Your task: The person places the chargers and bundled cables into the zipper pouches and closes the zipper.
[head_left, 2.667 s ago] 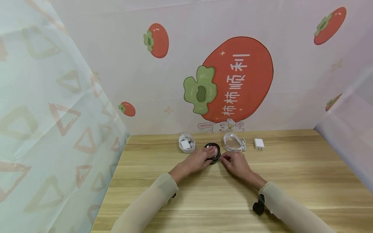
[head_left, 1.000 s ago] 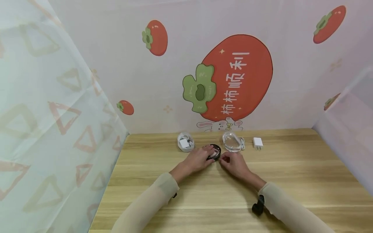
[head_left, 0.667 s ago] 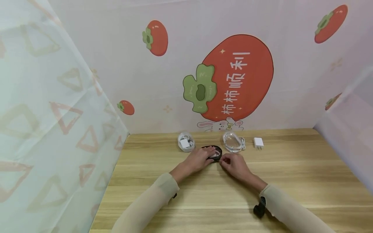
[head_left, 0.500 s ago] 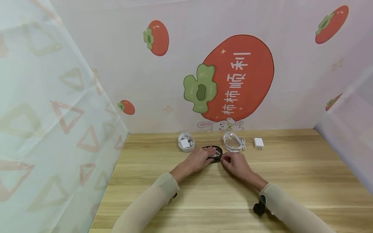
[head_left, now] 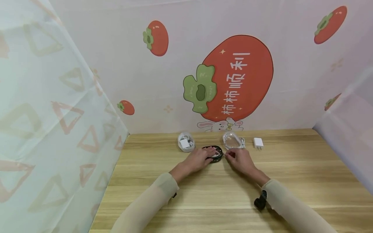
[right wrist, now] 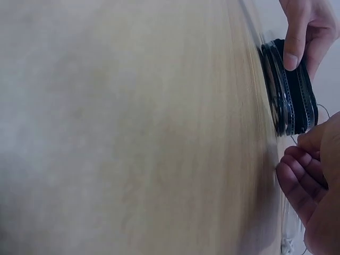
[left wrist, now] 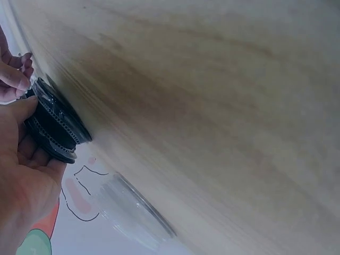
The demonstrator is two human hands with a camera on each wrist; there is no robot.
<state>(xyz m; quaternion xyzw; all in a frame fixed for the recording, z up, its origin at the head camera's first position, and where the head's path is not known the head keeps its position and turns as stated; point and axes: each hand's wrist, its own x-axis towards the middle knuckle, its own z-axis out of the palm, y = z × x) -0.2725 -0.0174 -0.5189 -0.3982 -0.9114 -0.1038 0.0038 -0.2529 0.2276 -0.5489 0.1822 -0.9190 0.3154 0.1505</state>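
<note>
A round black zip case (head_left: 216,160) lies on the wooden table in the head view, something pale showing inside its ring. My left hand (head_left: 196,159) holds it from the left, fingers over the top and thumb on the side wall. Zipper teeth run in two rows around the wall of the case (left wrist: 56,125) in the left wrist view. On the right, my right hand (head_left: 240,160) pinches a small zipper pull at the edge, mostly hidden by the fingertips. A thin cord shows beside the right thumb in the right wrist view.
Along the back stand a clear round case (head_left: 186,149) with a white charger and cable inside, another clear round case (head_left: 227,145), a coiled white cable (head_left: 243,142) and a white plug charger (head_left: 258,142). A printed cloth wall (head_left: 163,119) rises behind the table.
My right hand has shifted slightly right and back, drawing away from the case's edge. Earlier the case turned and settled a little under the left hand, which stays in place.
</note>
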